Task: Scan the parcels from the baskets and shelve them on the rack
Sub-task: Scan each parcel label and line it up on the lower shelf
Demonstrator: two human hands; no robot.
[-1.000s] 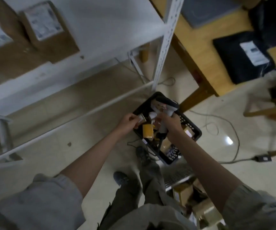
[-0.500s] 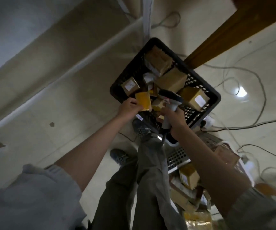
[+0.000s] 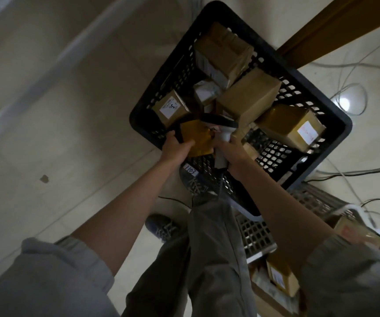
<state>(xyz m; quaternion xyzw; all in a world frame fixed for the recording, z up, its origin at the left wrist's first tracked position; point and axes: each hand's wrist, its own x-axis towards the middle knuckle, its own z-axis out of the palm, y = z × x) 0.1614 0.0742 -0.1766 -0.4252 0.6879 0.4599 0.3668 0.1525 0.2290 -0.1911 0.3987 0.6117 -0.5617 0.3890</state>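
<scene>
Hands: left (image 3: 177,149) gripping one yellow parcel (image 3: 197,138), right (image 3: 233,156) one scanner (image 3: 220,131).

We count two baskets: a black basket (image 3: 335,143) and a grey basket (image 3: 256,236) under it. In the black one we make out five brown parcels, such as the labelled box (image 3: 292,126). One yellow parcel (image 3: 198,138), one scanner (image 3: 221,131), two shoes.
</scene>
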